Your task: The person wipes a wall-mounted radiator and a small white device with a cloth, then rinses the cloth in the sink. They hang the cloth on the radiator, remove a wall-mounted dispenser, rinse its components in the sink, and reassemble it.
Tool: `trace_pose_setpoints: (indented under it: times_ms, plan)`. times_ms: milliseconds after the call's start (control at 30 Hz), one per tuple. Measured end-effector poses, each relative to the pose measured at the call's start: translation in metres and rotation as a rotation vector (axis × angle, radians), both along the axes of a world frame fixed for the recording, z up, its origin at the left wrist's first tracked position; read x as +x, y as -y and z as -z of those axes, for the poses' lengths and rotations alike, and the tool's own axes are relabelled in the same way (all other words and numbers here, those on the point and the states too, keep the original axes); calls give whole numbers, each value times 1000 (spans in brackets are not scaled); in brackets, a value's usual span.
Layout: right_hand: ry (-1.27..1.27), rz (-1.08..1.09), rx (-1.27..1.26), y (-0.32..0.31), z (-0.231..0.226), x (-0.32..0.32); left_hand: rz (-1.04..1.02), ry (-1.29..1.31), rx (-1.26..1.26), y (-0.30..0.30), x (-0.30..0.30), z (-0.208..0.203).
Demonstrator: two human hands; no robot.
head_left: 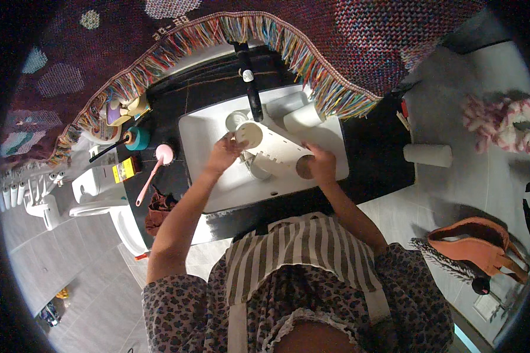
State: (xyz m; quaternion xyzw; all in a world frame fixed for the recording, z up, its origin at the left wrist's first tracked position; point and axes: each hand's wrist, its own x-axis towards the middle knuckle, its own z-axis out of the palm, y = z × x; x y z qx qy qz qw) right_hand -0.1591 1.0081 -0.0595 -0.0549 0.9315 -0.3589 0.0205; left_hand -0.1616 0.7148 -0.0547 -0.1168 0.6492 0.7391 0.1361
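Observation:
Over the white sink (pixel 188 135), both my hands grip a white plastic holder (pixel 280 150) with round openings at its two ends and small notches along one edge. My left hand (pixel 225 153) has its fingers closed on the left end, beside one round opening. At the right end my right hand (pixel 322 163) is wrapped round the rim near the other opening. A white cup (pixel 237 120) stands in the basin behind the holder, and a white cylindrical container (pixel 305 118) lies at the back right. Partly hidden under the holder is another pale cup (pixel 259 169).
A black faucet (pixel 250 88) reaches over the basin. On the black counter at left are a pink long-handled brush (pixel 164 154), a teal round item (pixel 137 138), a yellow box (pixel 123 169) and brown cloth (pixel 160 210). A fringed textile (pixel 312 56) hangs across the far side.

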Motion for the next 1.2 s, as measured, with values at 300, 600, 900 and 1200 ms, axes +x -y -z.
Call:
trace_pose_setpoints:
  times_ms: [300, 600, 900, 1200]
  plan:
    - [-154, -26, 116, 9, -5, 12, -209, 232, -70, -14, -16, 29]
    - [-188, 4, 72, 5, 0, 11, 141, -47, -1222, -29, -76, 6]
    - [-84, -64, 311, -20, -26, -20, 713, -1062, -1189, -6, -48, -73]
    - [-142, -98, 246, -30, -51, -41, 1384, -889, -1335, -29, -57, -18]
